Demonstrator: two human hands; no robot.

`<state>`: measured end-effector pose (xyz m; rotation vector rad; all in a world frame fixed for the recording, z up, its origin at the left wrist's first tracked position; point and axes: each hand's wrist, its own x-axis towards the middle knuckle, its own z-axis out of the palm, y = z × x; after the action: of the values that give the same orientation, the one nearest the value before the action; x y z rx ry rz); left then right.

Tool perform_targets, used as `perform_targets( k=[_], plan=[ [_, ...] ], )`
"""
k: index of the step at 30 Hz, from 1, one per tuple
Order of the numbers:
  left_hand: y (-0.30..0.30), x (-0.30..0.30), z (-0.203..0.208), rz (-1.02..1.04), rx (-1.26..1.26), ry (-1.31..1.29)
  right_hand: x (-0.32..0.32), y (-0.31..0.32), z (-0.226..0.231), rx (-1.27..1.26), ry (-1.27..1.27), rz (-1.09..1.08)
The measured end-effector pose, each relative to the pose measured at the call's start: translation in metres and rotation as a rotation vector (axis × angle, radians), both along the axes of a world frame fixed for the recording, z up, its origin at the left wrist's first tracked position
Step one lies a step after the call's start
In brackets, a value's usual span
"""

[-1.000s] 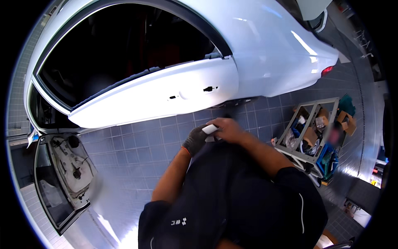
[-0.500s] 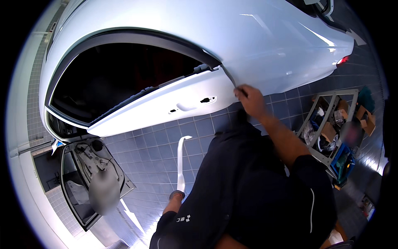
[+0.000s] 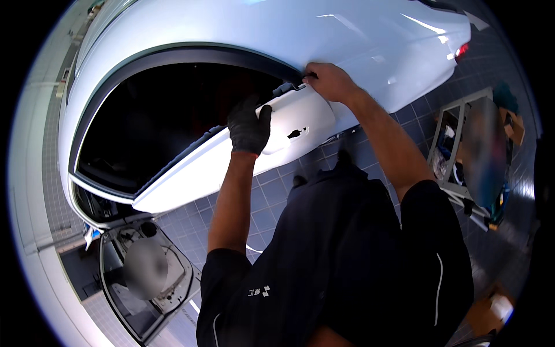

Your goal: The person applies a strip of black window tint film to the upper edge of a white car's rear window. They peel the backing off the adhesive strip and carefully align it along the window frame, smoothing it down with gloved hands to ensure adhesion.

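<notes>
A white car door (image 3: pixel 191 185) with a cut-out for its handle hangs on a pale car body (image 3: pixel 370 34). My left hand (image 3: pixel 250 128), in a black glove, lies over the door's upper edge, thumb spread from the fingers. Its fingertips are hard to see against the dark window opening (image 3: pixel 150 121). My bare right hand (image 3: pixel 330 82) is closed in a pinch at the opening's rear corner. A small dark piece shows at its fingertips, too small to name. Black trim (image 3: pixel 191 53) curves along the top of the opening.
A bare door frame (image 3: pixel 173 272) with exposed inner parts stands at lower left, partly blurred. On the right is a grey metal rack (image 3: pixel 461 124) with boxes and parts. Part of a white strip (image 3: pixel 253 249) shows beside my left arm. Tiled floor (image 3: pixel 263 202) lies below.
My left hand has come up from low beside my body, where it held a long white strip, to the door's upper edge. My right hand has moved up from the door's rear seam to the window corner.
</notes>
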<state>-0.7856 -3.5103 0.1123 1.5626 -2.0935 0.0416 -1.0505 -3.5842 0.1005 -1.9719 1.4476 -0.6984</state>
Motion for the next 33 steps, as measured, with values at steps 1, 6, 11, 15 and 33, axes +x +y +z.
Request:
perform_targets(
  k=[1, 6, 11, 15, 33],
  plan=[
    [-0.011, 0.001, -0.007, -0.056, 0.095, -0.043, 0.003, 0.006, 0.0, -0.029, 0.024, -0.029],
    [-0.019, 0.002, -0.019, -0.173, 0.158, -0.069, 0.019, 0.039, 0.001, -0.106, 0.025, -0.149],
    [-0.03, -0.002, -0.005, -0.151, 0.394, -0.187, 0.008, 0.076, 0.061, 0.246, -0.276, -0.091],
    [-0.031, 0.006, -0.002, -0.219, 0.395, -0.062, 0.0, 0.09, 0.1, 0.287, -0.358, -0.01],
    [-0.097, -0.002, 0.048, -0.06, 0.508, 1.51, -0.002, 0.041, 0.001, 0.148, -0.151, -0.058]
  ],
)
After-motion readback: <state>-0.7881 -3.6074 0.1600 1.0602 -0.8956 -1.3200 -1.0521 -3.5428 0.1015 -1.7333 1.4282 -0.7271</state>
